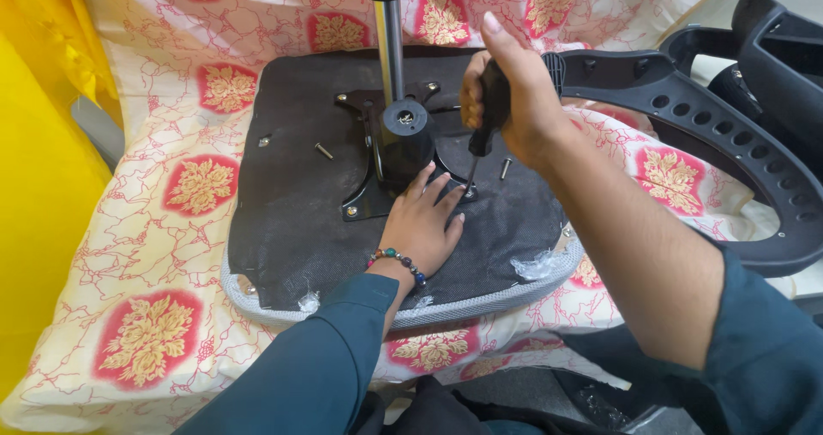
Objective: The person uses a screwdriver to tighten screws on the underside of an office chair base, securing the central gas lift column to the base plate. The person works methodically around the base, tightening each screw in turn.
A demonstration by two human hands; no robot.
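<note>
Screwdriver [485,118] stands near-upright in our clenched right hand [514,101], tip on the plate [369,199] corner screw [469,192]; our left hand [422,225] lies open, flat beside it on the seat [291,229].

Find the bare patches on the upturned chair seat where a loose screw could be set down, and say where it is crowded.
Free: the seat underside left of the left hand, below the loose screw. Crowded: around the metal plate, where the right hand works a screwdriver.
</note>
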